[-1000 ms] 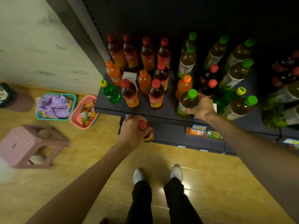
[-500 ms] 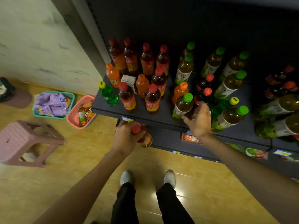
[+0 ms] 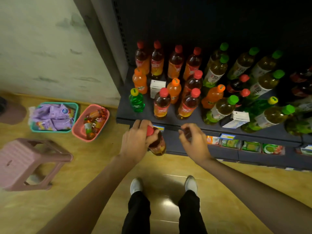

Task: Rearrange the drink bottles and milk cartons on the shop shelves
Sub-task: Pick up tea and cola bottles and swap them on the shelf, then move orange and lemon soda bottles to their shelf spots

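Left hand (image 3: 135,146) grips a red-capped bottle (image 3: 156,144) before the dark shelf (image 3: 168,121); right hand (image 3: 194,142) loosely curled, empty. Wooden floor (image 3: 70,191), pink stool (image 3: 28,163), two baskets (image 3: 76,130) by the wall

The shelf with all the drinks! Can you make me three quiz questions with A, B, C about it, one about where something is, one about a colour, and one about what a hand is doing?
1. Where is the pink basket?
A. on the floor
B. on the shelf
C. on the stool

2. What colour is the cap of the bottle in the left hand?
A. green
B. red
C. yellow

3. What is the right hand holding?
A. a carton
B. a bottle
C. nothing

Answers: 1 A, it sits on the wooden floor beside the teal basket. 2 B, a red cap shows between the fingers. 3 C, its fingers are loosely curled and hold nothing.
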The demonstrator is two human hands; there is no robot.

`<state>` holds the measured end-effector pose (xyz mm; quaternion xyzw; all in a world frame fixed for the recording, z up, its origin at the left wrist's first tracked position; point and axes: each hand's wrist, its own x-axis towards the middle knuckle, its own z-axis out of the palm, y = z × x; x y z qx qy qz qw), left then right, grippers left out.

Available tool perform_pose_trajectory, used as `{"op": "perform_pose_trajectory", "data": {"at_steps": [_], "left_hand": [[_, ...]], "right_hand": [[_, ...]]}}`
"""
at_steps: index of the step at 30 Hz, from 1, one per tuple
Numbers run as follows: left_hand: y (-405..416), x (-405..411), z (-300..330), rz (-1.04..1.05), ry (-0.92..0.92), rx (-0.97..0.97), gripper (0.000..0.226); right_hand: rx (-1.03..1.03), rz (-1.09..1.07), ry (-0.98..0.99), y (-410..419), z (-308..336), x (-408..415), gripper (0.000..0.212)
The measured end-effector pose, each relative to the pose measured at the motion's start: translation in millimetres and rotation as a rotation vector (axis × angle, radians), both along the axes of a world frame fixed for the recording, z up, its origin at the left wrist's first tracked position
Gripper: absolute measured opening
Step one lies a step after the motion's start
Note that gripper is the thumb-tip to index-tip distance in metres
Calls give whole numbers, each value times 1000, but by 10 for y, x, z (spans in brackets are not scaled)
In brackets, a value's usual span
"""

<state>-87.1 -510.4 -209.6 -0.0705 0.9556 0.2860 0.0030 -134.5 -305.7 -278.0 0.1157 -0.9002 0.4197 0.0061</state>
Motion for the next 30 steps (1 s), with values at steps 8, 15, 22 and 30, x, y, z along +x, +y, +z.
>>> {"op": "perform_pose_trajectory", "data": {"at_steps": [8, 15, 22, 30], "left_hand": [[-1118, 82, 48, 67, 116, 160, 43], [-1707, 38, -29, 168, 171, 152, 23], [-1852, -12, -44, 227, 192, 192, 18], [-1821, -93, 55, 217, 133, 351, 12]], "right_hand": [[-154, -11, -136, -1454, -52, -9, 27], [-175, -209, -264, -2180, -286, -492, 91], [-157, -359, -337, -2355, -592, -969, 89], [-272, -283, -144, -2238, -346, -771, 58]]}}
